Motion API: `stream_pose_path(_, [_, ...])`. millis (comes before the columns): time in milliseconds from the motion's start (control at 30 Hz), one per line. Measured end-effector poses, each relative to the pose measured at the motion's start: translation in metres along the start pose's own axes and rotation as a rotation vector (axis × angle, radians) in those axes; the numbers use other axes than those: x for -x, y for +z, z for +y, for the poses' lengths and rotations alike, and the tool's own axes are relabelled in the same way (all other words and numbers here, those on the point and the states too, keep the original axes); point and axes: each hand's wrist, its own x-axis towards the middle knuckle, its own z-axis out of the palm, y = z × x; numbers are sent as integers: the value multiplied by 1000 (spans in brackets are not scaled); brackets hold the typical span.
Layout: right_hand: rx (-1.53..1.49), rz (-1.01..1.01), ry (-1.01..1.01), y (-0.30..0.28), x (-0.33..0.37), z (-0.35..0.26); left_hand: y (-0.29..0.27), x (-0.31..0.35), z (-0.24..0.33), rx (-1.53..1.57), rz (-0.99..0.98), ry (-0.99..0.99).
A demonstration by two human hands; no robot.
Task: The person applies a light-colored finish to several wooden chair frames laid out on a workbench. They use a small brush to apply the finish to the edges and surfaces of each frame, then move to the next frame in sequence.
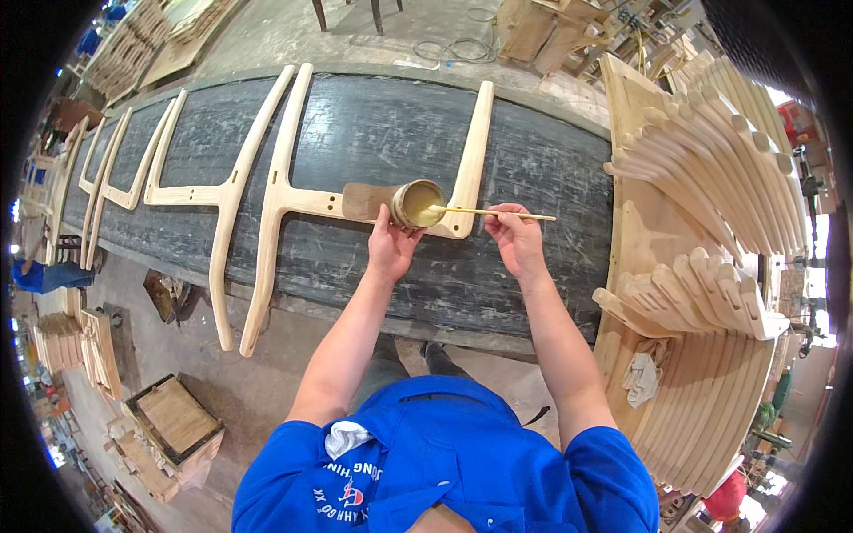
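My left hand (393, 249) is closed around a small round pot (402, 210) of pale yellow, glue-like paste, tilted so its inside shows. A flat brown piece (366, 202) juts from the pot's left side; whether it is fixed on, I cannot tell. Between the fingers of my right hand (519, 238) is a thin wooden stick (506, 214), its tip in the paste. Behind and beneath the pot lies a pale wooden chair frame (284, 173), with small dark holes in its crossbar and mortise slots in its long leg.
Several similar chair frames (233, 191) lie leftward along the dark, scuffed worktable (391, 124). At the right, curved wooden parts (711, 169) are stacked on boards, with a white rag (641, 377) on the lower stack. A wooden box (178, 417) stands on the floor at lower left.
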Motion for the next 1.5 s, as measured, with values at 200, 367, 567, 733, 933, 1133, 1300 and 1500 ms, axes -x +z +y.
stream_pose_path(200, [10,221,116,-25,0,-11,21,-9,-57,63,25,-59])
stream_pose_path(367, [398,28,-170,-16,-4,-33,-13,6,-29,17,66,-31])
stream_pose_path(567, [970,-165,-350,-9,-9,-22,-56,38,6,28,209,118])
stream_pose_path(733, [1202,-258,-399,-12,-21,-7,-78,58,18,63,193,165])
stream_pose_path(933, [1229,-301,-425,-11,-28,6,-82,66,16,71,206,188])
stream_pose_path(1133, [1123,-271,-420,-2,-37,-10,-87,75,21,81,203,226])
stream_pose_path(1300, [1193,-255,-473,-11,-55,-9,-81,82,16,66,210,263])
stream_pose_path(1500, [1189,-387,-436,-15,-65,2,-84,105,11,101,280,322])
